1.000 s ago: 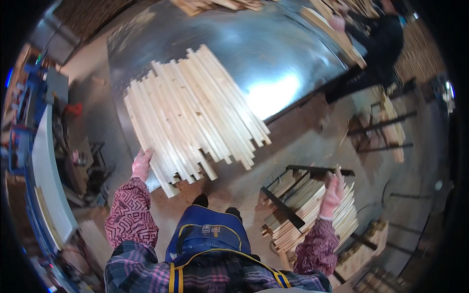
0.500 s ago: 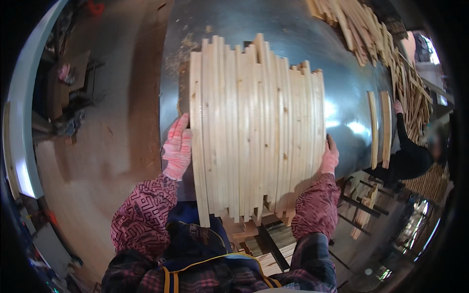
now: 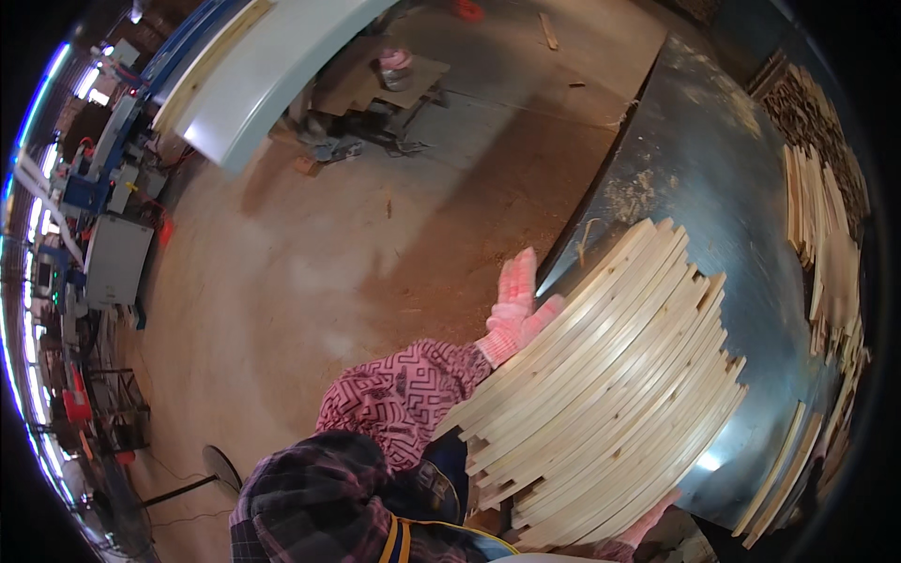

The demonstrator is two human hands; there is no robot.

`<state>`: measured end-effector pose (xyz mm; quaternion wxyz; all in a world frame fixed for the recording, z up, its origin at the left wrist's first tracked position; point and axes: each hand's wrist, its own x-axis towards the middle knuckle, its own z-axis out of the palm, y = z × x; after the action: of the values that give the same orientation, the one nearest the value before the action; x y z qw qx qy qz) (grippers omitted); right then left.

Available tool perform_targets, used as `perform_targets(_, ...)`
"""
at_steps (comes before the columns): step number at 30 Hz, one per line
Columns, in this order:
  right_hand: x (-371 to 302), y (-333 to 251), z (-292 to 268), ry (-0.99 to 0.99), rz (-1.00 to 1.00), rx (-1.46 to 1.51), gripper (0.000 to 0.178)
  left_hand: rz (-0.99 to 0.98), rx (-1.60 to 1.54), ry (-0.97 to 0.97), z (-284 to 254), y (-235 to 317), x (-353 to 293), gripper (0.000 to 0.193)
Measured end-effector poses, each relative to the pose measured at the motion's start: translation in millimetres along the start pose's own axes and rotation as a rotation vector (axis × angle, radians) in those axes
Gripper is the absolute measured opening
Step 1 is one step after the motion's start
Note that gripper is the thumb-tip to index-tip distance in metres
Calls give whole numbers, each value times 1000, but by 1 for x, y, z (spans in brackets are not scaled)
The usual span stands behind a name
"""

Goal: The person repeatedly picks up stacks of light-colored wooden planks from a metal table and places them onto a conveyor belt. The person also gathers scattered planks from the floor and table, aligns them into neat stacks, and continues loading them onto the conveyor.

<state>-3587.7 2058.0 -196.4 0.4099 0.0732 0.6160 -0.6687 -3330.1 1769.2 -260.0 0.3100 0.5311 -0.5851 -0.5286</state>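
A wide row of pale wooden strips (image 3: 601, 394) lies side by side on the dark metal table (image 3: 694, 141), their ends uneven. My left hand (image 3: 511, 314), in a pink-and-white glove, is at the row's left edge. Its fingers are stretched out and the thumb is spread toward the nearest strip; nothing is in its grip. At the opposite edge, low in the view, my gloved right hand (image 3: 654, 516) lies stretched along the outermost strip. Part of that hand is hidden by the wood.
Two separate strips (image 3: 777, 469) lie at the table's right side. Beyond them is a pile of strips (image 3: 821, 235). Sawdust (image 3: 631, 195) is scattered on the tabletop. To the left are a low stand (image 3: 375, 94), a pale machine beam (image 3: 282, 75) and a grey cabinet (image 3: 117, 260).
My view has swung left, so the row of strips appears lower right and tilted. My left hand has its thumb spread away from its fingers; earlier it was pressed along the left edge.
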Motion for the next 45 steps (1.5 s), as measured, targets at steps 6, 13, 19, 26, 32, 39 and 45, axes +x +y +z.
perform_targets(6,63,-5,16,-16,115,-22,78,-420,-305,-343,-15,-46,-38,75)
perform_targets(13,109,-16,21,-85,139,-44,78,-1036,-1047,-402,-41,14,-40,60)
perform_targets(19,135,-8,20,-197,134,-40,78,-908,-1001,-340,-49,24,-53,86)
perform_targets(26,169,-24,16,-462,43,-46,78,-436,-1030,-212,-54,23,-80,87)
perform_targets(32,209,-51,0,-791,-11,-129,78,44,-984,-106,-47,31,-75,86)
perform_targets(39,170,-76,155,-828,39,-92,83,294,946,245,-114,42,56,79)
perform_targets(45,244,-65,139,-896,-69,-160,74,-5,1379,515,-74,101,72,111)
